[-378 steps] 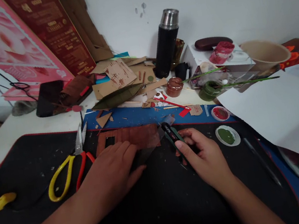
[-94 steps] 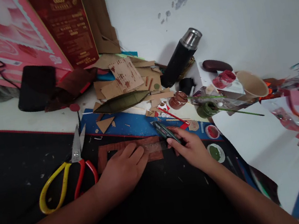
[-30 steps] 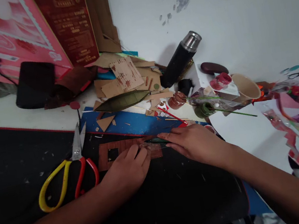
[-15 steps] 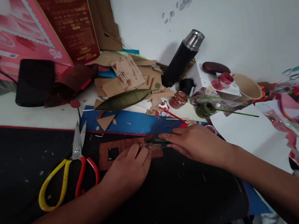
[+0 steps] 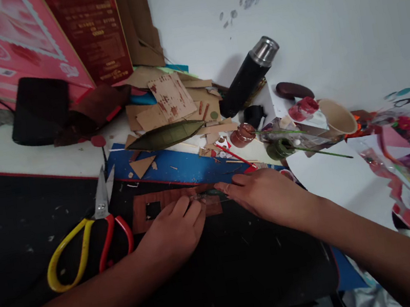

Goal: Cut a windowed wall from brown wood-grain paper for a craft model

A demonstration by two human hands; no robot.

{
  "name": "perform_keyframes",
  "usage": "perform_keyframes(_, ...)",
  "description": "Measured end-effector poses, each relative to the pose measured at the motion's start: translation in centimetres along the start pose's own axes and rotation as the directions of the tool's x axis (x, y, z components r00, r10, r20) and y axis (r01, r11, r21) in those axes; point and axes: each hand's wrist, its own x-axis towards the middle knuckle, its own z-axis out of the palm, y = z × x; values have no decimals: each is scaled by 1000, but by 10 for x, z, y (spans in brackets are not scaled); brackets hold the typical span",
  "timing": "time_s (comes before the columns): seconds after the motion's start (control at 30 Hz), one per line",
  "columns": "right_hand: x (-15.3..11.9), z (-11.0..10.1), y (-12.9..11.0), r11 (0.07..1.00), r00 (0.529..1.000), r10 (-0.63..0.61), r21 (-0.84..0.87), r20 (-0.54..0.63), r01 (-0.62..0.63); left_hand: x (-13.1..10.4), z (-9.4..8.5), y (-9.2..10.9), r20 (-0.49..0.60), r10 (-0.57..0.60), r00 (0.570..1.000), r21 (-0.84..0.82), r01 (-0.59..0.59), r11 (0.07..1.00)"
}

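A flat reddish-brown piece (image 5: pixel 140 210) with a square cut-out lies on the black mat (image 5: pixel 238 267). My left hand (image 5: pixel 180 227) rests over its middle, fingers bent and pressed together near a small clear item I cannot make out. On the right, my right hand (image 5: pixel 256 194) is closed in a pinch around a thin dark green tool (image 5: pixel 213 192), whose tip points left toward my left fingertips. Open scissors (image 5: pixel 102 210) with yellow and red handles lie left of the brown piece.
Behind the mat are cardboard scraps (image 5: pixel 172 96), a green leaf-shaped piece (image 5: pixel 167 135), a brown paint jar (image 5: pixel 242 135), a green paint jar (image 5: pixel 280 149) and a black flask (image 5: pixel 246 82). White paper (image 5: pixel 334 185) lies right of my right hand.
The view has shifted slightly, so most things appear a little further left. Both hands keep nearly the same pose over the brown piece.
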Motion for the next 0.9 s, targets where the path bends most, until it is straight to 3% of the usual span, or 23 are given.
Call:
perform_keyframes(0.3,3,-2,1,1000,1000,-14,10,-23,14,-1,1,1,-18,-1,1000,11,1,1000)
perform_keyframes(0.6,7,-10,0,1000,999,-25,-4,45,25,0,-1,0,20,5,1000,9,-5,1000)
perform_keyframes(0.9,5,-10,3,1000,998,-23,18,66,22,2,-3,-1,-10,-11,1000,-19,11,1000)
